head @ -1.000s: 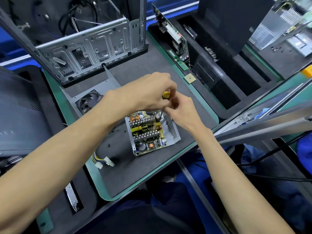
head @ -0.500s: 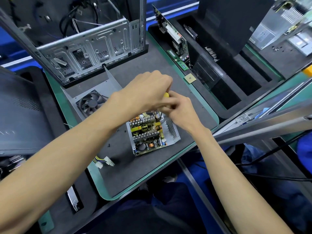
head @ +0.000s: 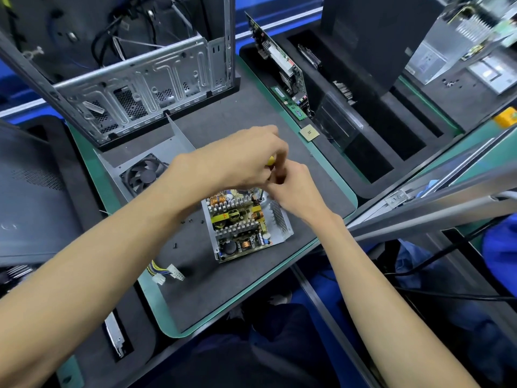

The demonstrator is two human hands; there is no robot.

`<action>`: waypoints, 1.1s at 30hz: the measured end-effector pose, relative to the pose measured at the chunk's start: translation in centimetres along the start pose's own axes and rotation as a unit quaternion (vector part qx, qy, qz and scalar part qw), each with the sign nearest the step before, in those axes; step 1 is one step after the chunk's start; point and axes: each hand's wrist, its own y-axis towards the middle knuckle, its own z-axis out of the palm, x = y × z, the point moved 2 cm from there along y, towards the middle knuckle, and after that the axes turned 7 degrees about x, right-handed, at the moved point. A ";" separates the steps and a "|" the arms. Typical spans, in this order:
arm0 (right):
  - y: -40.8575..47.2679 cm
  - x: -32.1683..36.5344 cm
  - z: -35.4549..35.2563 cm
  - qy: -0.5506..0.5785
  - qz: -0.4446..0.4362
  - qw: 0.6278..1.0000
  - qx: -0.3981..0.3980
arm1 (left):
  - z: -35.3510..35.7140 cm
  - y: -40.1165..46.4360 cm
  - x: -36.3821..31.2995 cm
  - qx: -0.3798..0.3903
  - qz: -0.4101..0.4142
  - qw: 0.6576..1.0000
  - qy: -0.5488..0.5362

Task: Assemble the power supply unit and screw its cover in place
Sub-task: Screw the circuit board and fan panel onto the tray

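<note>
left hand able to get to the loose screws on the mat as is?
Probably not yet: the left hand grips the screwdriver over the power supply. The screws lie uncovered beside its forearm, so once freed, yes.

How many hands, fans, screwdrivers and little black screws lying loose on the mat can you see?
Hands: 2, left hand and right hand
Fans: 1, the fan
Screwdrivers: 1, the screwdriver, mostly hidden by the hands
Loose screws: 4, at and
Total: 8

Both arms reach forward, left hand (head: 240,161) and right hand (head: 296,189) curled, touching.
</note>
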 end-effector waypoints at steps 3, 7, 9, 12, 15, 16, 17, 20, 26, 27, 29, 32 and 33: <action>-0.1 0.2 0.0 0.028 -0.003 0.999 0.031 | -0.1 -0.2 0.0 -0.034 -0.012 0.999 0.035; 0.1 0.1 -0.1 -0.009 0.013 1.000 0.010 | 0.0 0.1 0.3 0.010 -0.002 1.000 0.017; 0.1 -0.2 0.0 0.010 0.029 0.999 0.020 | -0.2 -0.1 0.0 0.008 0.026 0.999 0.017; -0.2 0.2 0.0 0.036 0.001 0.999 0.036 | -0.2 0.0 0.3 -0.026 -0.078 0.994 0.075; 0.0 0.3 -0.3 -0.009 0.027 1.000 0.012 | -0.2 0.5 0.2 0.031 -0.007 0.999 0.003; 0.1 0.2 -0.3 -0.011 0.039 0.999 0.014 | -0.6 0.4 -0.1 0.040 0.031 0.998 -0.024; 0.1 0.1 -0.3 -0.004 0.043 0.999 0.025 | -0.7 0.2 -0.3 0.038 0.049 0.998 -0.031; -0.1 0.7 -0.3 0.023 0.002 0.999 0.039 | -0.4 0.2 0.1 -0.004 -0.073 0.996 0.052; 0.0 0.4 -0.3 0.014 0.030 0.999 0.037 | -0.3 0.4 -0.5 0.047 0.045 0.998 -0.020; 0.0 0.6 -0.3 0.019 0.022 0.999 0.036 | -0.2 0.4 -0.3 0.023 0.006 1.000 0.011; -0.1 0.7 -0.3 0.019 0.007 0.999 0.035 | -0.3 0.4 0.0 -0.005 -0.102 0.990 0.098; 0.0 0.3 -0.1 -0.008 0.022 0.999 0.030 | -0.2 0.7 0.1 0.038 -0.016 0.999 0.013; 0.1 0.2 -0.1 -0.006 0.030 0.999 0.030 | -0.5 0.5 -0.2 0.042 0.028 0.999 -0.012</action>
